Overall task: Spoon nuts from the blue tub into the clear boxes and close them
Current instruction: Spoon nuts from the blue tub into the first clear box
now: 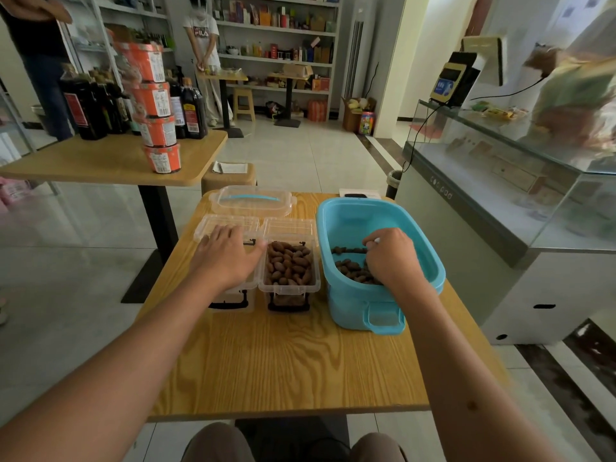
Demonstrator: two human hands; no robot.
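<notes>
Nuts [353, 270] lie low in the blue tub [430, 261] on the table [283, 361], where my right hand [390, 255] grips a spoon handle; my left hand [226, 255], flat, steadies the empty clear box [230, 228], so I should scoop deep and carry level.

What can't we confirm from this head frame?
- Left clear box: contents hidden by the left hand resting on it.
- Spoon: right hand inside the blue tub covers it; only a white tip shows.
- Depth of nuts in the tub: hidden by that hand.
</notes>
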